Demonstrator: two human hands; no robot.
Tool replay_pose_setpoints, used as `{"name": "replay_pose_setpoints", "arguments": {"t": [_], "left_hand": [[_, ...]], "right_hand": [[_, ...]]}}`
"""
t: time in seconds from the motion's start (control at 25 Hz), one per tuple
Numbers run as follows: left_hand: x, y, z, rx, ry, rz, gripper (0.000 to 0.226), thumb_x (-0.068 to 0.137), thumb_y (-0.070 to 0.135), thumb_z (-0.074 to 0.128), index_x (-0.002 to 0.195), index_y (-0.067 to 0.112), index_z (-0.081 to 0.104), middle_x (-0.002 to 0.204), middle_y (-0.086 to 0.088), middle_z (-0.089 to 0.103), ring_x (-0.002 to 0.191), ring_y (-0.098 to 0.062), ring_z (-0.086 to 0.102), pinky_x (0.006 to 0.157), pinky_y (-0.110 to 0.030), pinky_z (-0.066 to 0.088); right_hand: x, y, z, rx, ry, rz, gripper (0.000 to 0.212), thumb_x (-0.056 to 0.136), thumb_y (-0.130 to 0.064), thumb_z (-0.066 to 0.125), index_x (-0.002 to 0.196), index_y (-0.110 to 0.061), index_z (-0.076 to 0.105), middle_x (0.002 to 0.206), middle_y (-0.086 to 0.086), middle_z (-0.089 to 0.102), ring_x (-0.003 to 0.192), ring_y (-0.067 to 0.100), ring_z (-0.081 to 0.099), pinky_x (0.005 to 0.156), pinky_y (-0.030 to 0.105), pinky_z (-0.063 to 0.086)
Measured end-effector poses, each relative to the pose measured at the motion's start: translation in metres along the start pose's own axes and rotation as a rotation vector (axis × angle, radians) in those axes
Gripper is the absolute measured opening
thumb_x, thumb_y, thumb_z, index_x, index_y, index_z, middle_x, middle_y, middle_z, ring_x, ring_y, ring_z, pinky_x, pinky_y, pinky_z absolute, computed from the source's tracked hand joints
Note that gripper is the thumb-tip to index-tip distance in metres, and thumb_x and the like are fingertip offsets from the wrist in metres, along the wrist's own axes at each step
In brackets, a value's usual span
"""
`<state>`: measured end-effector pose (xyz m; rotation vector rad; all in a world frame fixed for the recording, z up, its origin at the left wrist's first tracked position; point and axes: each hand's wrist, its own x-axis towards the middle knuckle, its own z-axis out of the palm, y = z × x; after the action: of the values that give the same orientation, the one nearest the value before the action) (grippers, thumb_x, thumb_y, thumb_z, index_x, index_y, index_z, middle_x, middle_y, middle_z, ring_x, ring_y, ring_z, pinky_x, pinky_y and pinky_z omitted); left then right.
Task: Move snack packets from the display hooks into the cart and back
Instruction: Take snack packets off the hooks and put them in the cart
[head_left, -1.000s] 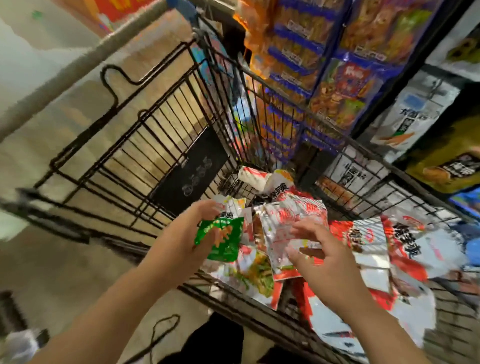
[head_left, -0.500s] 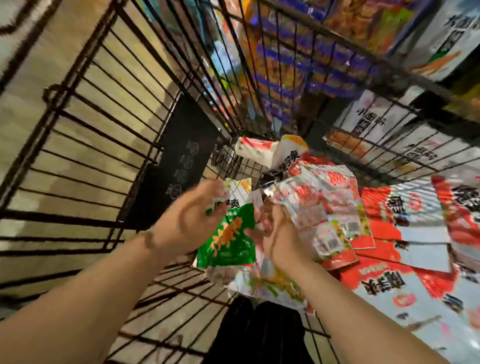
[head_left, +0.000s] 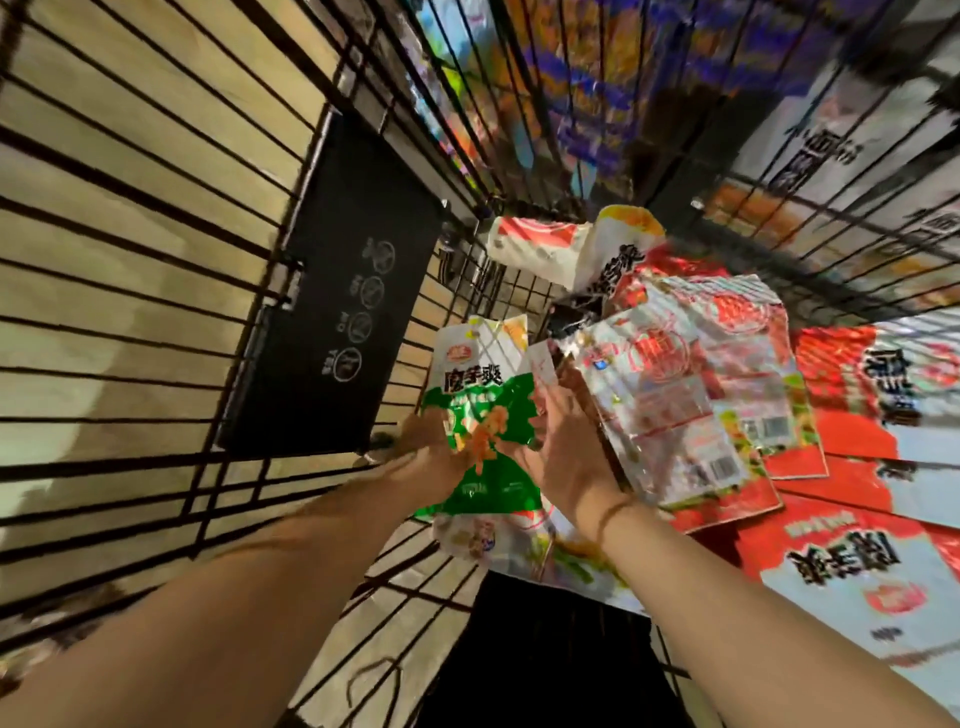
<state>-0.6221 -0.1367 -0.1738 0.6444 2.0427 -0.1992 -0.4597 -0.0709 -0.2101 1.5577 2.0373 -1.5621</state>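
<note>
Since half a second ago the head has dipped lower into the cart, and the right hand has left the silver-and-red packets and closed in beside the green packet. The left hand grasps the green packet by its left edge and holds it upright just above the cart floor. The right hand touches the packet's right edge with its fingers reaching up behind it; whether they pinch anything I cannot tell, since the packet hides the tips.

I judge this to be the picking-out step: packets are being gathered from the cart to go back on the hooks. The next move calls for a firm hold on the packet's top edge, then a lift straight up past the wire walls.

More packets crowd the right side: the silver-and-red ones just beside the right hand, big red-and-white bags under and past them, and a white bag in the far corner. A black sign plate hangs on the left wall. Beyond the wires the shelf goods are blurred. The loose pile could slide or snag as the packet comes up.
</note>
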Motion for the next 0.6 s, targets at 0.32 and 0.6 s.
{"name": "replay_pose_setpoints", "arguments": {"t": [0.32,0.6], "left_hand": [[0.006,-0.001,0.03,-0.071,-0.043,-0.005,0.047,0.096,0.029,0.063,0.139,0.021,0.045,0.13,-0.015,0.062,0.132,-0.045,0.051,0.107,-0.058,0.046],[-0.011,-0.017,0.024,-0.232,0.063,0.114,0.023,0.089,0.041,0.07,0.108,0.029,0.066,0.095,0.006,0.067,0.092,-0.019,0.064,0.067,-0.025,0.043]], "right_hand": [[-0.008,-0.009,0.013,0.118,0.169,0.053,0.051,0.087,-0.006,0.073,0.132,0.0,0.049,0.122,0.018,0.06,0.107,0.031,0.059,0.086,0.027,0.041],[-0.013,-0.015,0.012,0.06,-0.013,0.182,0.039,0.102,-0.014,0.053,0.14,-0.007,0.052,0.132,0.013,0.063,0.114,0.025,0.063,0.099,0.026,0.049]]}}
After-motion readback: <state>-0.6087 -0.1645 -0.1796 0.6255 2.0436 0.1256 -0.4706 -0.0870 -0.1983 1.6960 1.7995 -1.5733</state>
